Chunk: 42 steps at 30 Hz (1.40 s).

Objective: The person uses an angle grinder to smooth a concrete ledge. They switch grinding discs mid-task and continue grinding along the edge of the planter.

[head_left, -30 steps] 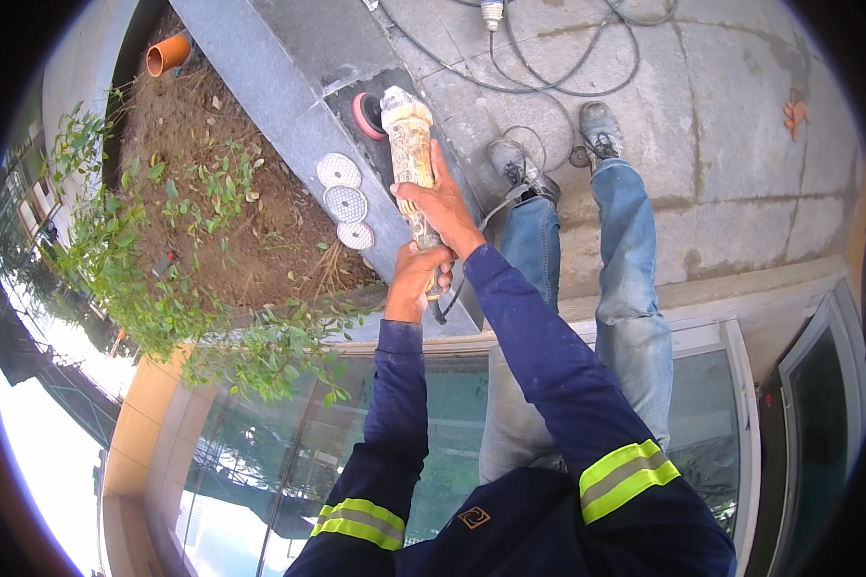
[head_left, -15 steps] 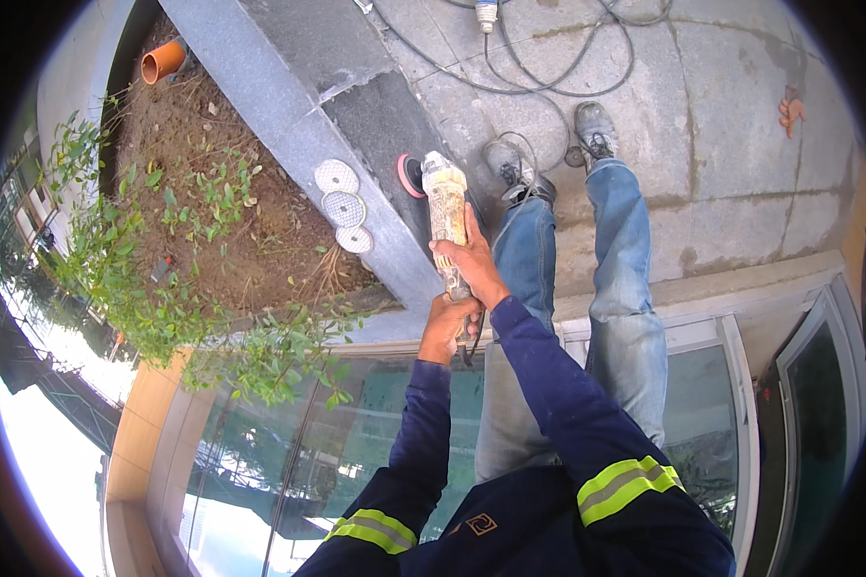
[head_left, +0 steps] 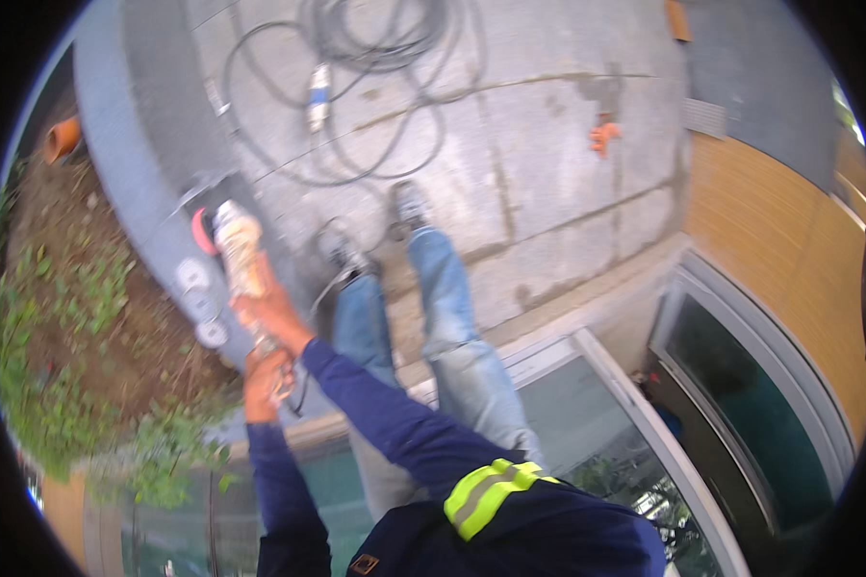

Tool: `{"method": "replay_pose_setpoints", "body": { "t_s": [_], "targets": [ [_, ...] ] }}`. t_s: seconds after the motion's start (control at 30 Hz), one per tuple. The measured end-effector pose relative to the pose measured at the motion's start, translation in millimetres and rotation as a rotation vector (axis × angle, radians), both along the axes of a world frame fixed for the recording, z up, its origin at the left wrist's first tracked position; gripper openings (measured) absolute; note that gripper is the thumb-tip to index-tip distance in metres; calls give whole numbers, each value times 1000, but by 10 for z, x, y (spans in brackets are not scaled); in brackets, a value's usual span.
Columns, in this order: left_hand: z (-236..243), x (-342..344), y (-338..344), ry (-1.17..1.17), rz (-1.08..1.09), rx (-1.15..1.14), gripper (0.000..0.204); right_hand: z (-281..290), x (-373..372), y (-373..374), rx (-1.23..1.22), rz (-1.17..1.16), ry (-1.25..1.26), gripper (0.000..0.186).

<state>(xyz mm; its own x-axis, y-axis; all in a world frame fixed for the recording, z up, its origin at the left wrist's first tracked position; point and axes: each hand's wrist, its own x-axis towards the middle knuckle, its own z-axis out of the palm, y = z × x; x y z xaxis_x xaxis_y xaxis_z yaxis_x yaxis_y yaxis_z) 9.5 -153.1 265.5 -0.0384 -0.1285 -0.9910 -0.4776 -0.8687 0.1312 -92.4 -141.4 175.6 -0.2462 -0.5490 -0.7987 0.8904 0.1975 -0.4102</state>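
Observation:
Both hands are closed around an angle grinder with a dusty, cream-coloured body and a pink-and-black round pad on its head. My right hand wraps the middle of the body. Behind it, my left hand grips the rear end, where a dark cord hangs down. The pad lies over the dark strip of the stone ledge; whether it touches the stone I cannot tell. Close by on the ledge lie three pale polishing discs in a row. Motion blurs the picture.
Coiled cable and a blue-and-white plug connector lie on the paving beyond my shoes. An orange object rests farther right. The left bed holds soil, plants and an orange pipe. A glazed door stands right.
The view has swung right, so the grinder, ledge and discs appear farther left, and more cable and wood-toned wall show. Both hands keep their hold on the grinder.

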Motion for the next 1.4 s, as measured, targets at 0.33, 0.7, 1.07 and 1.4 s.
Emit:
{"method": "replay_pose_setpoints", "body": {
  "t_s": [0.33,0.7,1.07,1.4],
  "targets": [
    [135,161,754,-103,37,82,14,239,220,826,97,169,-51,109],
    [18,-70,195,-34,27,-22,15,159,-38,178,-67,205,10,108],
    [480,48,572,-25,52,114,10,442,125,622,104,74,-239,105],
    [485,-201,130,-38,43,140,8,554,-173,222,87,69,-193,114]
  ]
}}
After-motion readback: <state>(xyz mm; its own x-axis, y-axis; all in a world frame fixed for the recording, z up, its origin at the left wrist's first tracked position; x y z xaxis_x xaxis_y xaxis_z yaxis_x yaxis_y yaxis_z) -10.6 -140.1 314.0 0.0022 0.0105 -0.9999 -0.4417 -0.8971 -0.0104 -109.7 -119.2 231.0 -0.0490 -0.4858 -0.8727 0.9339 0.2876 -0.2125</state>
